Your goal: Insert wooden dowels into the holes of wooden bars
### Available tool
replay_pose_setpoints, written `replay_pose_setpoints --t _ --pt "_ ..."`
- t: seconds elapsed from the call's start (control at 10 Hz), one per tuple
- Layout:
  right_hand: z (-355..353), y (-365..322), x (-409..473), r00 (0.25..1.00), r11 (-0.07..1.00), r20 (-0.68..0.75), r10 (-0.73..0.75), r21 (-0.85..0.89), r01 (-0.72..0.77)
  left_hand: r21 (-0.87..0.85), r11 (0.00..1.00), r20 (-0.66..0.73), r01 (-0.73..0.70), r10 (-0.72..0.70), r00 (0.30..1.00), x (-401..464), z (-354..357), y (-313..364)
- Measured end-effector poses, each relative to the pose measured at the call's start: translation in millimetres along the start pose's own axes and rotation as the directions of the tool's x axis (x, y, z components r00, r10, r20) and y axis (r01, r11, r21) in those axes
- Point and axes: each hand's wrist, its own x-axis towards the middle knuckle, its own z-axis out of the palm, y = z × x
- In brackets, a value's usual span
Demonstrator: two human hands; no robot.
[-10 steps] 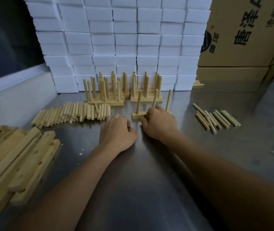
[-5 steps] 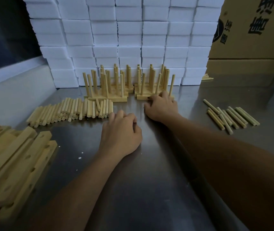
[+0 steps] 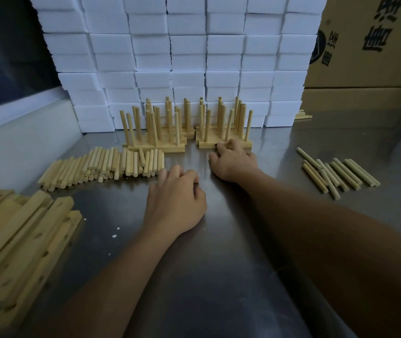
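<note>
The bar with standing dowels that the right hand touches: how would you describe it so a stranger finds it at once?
Start at the wall of white foam blocks at the back of the metal table. Two groups of finished bars stand before it; take the right group. The bar is its front one, nearest the person, and the only one with the right hand at its edge.

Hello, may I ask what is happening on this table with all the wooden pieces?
A person is fitting wooden dowels into drilled bars. The right hand touches the nearest finished bar, set against the other finished bars by the white blocks. The left hand rests on the metal table, holding nothing visible. Loose dowels lie to the left, a smaller group to the right, and empty bars wait at the near left.
</note>
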Motion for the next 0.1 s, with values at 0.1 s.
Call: replay_pose_setpoints --t 0.1 --pt "0.8 4.4 -2.8 0.998 0.997 -0.060 -0.011 0.073 0.015 0.004 1.000 0.014 0.005 -0.005 1.000 -0.2 -1.2 -1.0"
